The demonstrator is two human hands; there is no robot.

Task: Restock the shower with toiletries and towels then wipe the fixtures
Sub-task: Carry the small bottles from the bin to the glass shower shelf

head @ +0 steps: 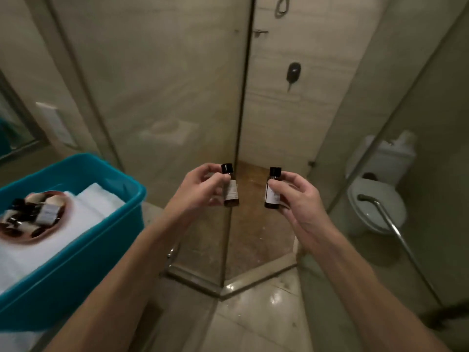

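Left hand (200, 185) pinches a small amber glass bottle (231, 193), black-capped, just in front of the glass shower door (177, 85). Right hand (297, 196) pinches a second such bottle (272, 193) right of that door. Both upright, probably for label checking; print unreadable.

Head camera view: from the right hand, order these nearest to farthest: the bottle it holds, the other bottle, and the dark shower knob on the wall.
1. The bottle, pinched in the right hand itself.
2. The other bottle, just to the left, in the left hand.
3. The shower knob, up on the far wall.
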